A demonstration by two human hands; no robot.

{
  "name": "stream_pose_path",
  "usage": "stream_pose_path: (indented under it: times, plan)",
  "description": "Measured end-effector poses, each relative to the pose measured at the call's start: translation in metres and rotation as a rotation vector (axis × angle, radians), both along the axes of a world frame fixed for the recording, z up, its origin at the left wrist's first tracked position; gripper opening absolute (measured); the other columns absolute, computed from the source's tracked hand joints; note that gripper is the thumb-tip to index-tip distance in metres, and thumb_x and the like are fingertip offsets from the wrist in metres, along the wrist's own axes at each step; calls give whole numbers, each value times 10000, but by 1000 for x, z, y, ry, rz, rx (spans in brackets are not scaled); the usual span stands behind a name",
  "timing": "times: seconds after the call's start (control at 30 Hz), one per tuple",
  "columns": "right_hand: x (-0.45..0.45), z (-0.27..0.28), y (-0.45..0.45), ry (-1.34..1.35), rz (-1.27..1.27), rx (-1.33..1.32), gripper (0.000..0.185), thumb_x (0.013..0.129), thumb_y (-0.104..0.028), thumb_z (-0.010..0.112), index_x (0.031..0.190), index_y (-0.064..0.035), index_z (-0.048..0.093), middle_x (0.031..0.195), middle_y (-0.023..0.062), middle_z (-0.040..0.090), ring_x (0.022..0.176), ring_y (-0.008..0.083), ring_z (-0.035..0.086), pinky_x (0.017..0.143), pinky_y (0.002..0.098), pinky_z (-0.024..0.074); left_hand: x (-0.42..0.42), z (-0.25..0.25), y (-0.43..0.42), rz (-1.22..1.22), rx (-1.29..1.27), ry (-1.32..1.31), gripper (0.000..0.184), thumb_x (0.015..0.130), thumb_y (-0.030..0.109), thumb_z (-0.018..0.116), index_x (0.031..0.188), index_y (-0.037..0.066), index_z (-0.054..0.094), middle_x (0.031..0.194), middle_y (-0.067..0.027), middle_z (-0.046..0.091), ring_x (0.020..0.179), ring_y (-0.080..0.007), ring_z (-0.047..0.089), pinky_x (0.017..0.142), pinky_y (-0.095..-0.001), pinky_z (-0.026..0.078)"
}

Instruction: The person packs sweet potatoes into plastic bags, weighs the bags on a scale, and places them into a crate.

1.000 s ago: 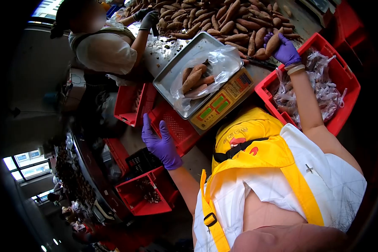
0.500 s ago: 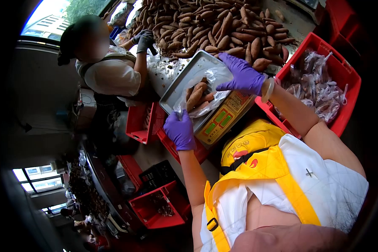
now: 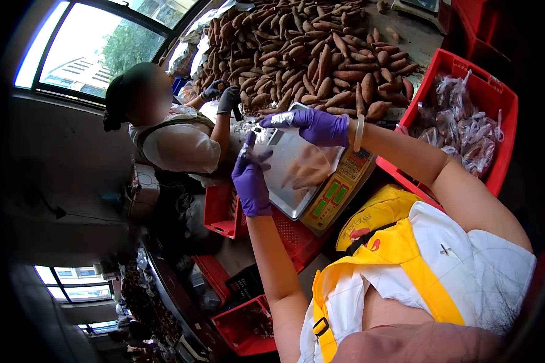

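Note:
A clear plastic bag (image 3: 302, 166) with several sweet potatoes in it is over the metal tray of the yellow scale (image 3: 339, 189). My left hand (image 3: 252, 181), in a purple glove, is at the bag's left upper edge, its fingers bent and partly apart. My right hand (image 3: 318, 126), also gloved in purple, reaches across above the bag, closed on its upper edge, with shiny film showing at the fingers. The bag's plastic is drawn up and hazy over the sweet potatoes. Whether my left fingers grip the film is unclear.
A large pile of sweet potatoes (image 3: 321, 66) covers the table beyond the scale. At right stands a red crate (image 3: 507, 130) with bagged sweet potatoes. A co-worker (image 3: 178, 142) in dark gloves is at upper left. More red crates (image 3: 227, 327) stand lower left.
The sweet potato my right hand held a second ago is gone from it. Both hands have come to the bag, and its plastic is now pulled upward. The view has shifted.

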State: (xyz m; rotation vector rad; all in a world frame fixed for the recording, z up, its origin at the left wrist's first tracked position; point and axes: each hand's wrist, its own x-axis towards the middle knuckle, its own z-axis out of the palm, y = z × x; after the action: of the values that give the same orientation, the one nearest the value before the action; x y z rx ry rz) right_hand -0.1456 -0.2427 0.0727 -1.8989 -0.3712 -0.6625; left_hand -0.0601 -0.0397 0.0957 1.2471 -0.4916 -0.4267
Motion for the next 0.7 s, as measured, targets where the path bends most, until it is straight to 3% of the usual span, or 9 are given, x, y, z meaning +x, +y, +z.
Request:
stream_pose_path:
  times: [0.13, 0.17, 0.27, 0.4, 0.43, 0.53, 0.6, 0.67, 0.7]
  plan:
    - [2, 13, 17, -58, 63, -353, 757, 688, 176, 528, 1380, -126, 476, 1387, 109, 495, 1290, 257, 462, 1063, 347, 375, 5, -13, 18, -122, 150, -32, 210, 891, 70, 606, 1072, -28, 649, 949, -129, 704, 595, -150, 611, 541, -244, 436]
    - [-1, 24, 23, -12, 91, -417, 811, 699, 143, 563, 1443, -104, 359, 1442, 143, 414, 1322, 279, 421, 1090, 351, 348, 1, 2, 16, -97, 236, -41, 182, 866, 91, 651, 1004, -25, 671, 774, -87, 687, 623, -135, 611, 572, -259, 450]
    - [13, 30, 31, 19, 58, -608, 756, 784, 68, 570, 1462, -37, 251, 1476, 195, 324, 1342, 297, 381, 1114, 361, 313, 1, 23, 18, -109, 276, -133, 174, 812, 50, 705, 980, 4, 694, 865, -14, 675, 775, -87, 600, 715, -236, 460]
    - [34, 29, 24, -296, 206, -463, 560, 790, 95, 571, 1324, -55, 494, 1258, 139, 568, 1157, 263, 568, 981, 322, 455, 7, 14, 25, -152, 196, -49, 164, 764, -17, 719, 912, 38, 679, 876, 15, 656, 774, -80, 581, 745, -242, 464]
    - [36, 25, 36, -285, 311, -114, 417, 803, 77, 599, 1196, -60, 608, 1150, 118, 638, 1034, 236, 633, 899, 299, 496, 9, 6, 24, -244, 77, 17, 173, 754, -15, 720, 906, 44, 664, 887, 17, 651, 790, -83, 585, 761, -249, 472]
    - [32, 16, 41, -250, 260, -65, 269, 823, 76, 600, 1055, -32, 682, 1021, 105, 693, 907, 206, 654, 853, 302, 507, -4, 1, -2, -366, 88, -5, 254, 742, 4, 722, 985, 15, 650, 929, 8, 655, 824, -99, 592, 785, -260, 479]
    - [38, 0, 41, -145, 277, 48, 195, 833, 33, 603, 996, -22, 695, 945, 82, 706, 849, 186, 655, 811, 302, 514, 2, -6, -1, -373, 94, -25, 228, 755, 3, 712, 975, -12, 659, 893, -11, 665, 772, -106, 601, 739, -248, 488]
    - [18, -5, 27, 415, -16, 284, 152, 843, -55, 623, 976, -28, 693, 865, 73, 695, 778, 163, 644, 758, 288, 513, 33, -36, 12, -60, 483, -167, 130, 794, 46, 705, 911, -1, 672, 796, -22, 660, 676, -88, 576, 638, -238, 470]
    - [16, -33, 21, 451, 268, 742, 142, 842, -86, 632, 960, -31, 689, 825, 70, 681, 740, 143, 621, 728, 273, 502, 38, -42, 18, 23, 471, -282, 86, 796, 58, 711, 829, -12, 672, 703, -21, 646, 617, -84, 568, 600, -231, 471]
